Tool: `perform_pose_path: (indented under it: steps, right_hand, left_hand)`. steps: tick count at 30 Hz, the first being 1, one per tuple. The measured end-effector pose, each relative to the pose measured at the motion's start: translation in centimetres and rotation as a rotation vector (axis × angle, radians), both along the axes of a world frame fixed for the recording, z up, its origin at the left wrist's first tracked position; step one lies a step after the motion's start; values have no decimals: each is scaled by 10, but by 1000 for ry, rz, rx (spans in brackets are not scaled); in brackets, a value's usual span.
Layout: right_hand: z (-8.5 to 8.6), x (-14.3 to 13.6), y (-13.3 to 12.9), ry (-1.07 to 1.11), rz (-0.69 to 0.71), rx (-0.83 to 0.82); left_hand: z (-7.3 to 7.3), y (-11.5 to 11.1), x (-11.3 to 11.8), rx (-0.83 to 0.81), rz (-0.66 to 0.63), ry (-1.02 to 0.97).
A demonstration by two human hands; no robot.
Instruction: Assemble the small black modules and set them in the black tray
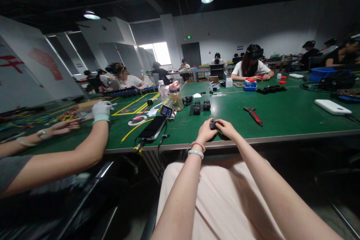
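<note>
A small black part sits between my two hands, just above the front edge of the green table. My left hand is closed around its left side. The fingers of my right hand pinch it from the right. Its exact kind is too small to make out. Beyond my hands, several similar black blocks stand on the table. An adjustable wrench with a red and black handle lies to the right.
At left are a phone with cables, a small digital clock, a jar and a plastic bottle. A co-worker's gloved hand works beside me. A white device lies at right; another person sits across, near a blue box.
</note>
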State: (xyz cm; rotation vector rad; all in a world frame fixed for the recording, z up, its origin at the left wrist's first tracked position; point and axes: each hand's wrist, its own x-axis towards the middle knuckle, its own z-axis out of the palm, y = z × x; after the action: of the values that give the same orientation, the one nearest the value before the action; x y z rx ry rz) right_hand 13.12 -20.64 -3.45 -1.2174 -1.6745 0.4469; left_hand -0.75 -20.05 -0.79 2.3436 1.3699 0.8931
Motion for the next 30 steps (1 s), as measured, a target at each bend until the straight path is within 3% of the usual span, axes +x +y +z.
perform_pose_path:
  steps: [11,22,30]
  right_hand:
    - [1,-1,1,-15,2,-10]
    - [0,-1,-1,40,8,-17]
    - [3,-1,-6,104,87,11]
  left_hand:
    - [6,-4,0,-28,13,7]
    - [3,-3,0,-10,7,3]
    - [-4,3,0,7,-10,-32]
